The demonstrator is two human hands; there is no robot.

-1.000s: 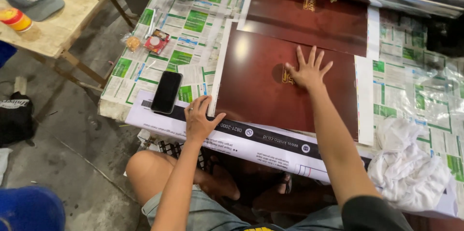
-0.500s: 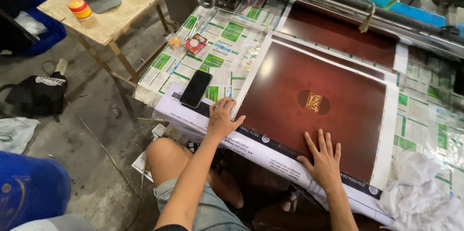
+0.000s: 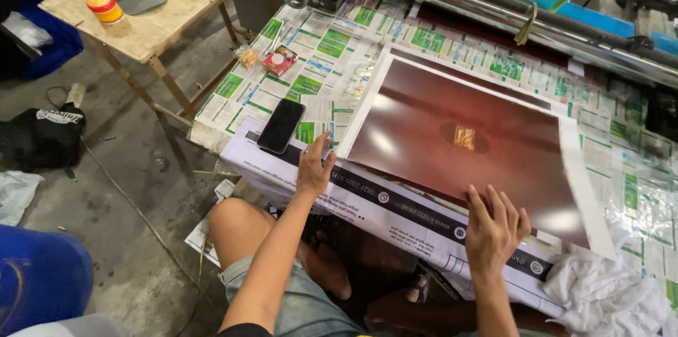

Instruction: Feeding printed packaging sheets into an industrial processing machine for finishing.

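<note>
A large glossy dark-red printed sheet [image 3: 452,125] with a small gold emblem in its middle lies on a newspaper-covered table [image 3: 318,55]. My right hand [image 3: 494,227] rests flat, fingers spread, on the sheet's near edge. My left hand [image 3: 314,167] rests with fingers apart at the sheet's near left corner, on a white band with a black strip [image 3: 395,199] along the table's front. A black phone [image 3: 281,125] lies just left of my left hand.
A crumpled white cloth [image 3: 607,295] sits at the near right. A small red box [image 3: 279,60] lies on the newspapers. A wooden side table [image 3: 155,12] holds a grey cap and a round tin. Machine rollers [image 3: 494,5] run along the back.
My right hand slid from the sheet's middle down to its near edge and holds there. The left hand stays by the phone. The view shifted, bringing the side table and sheet nearer.
</note>
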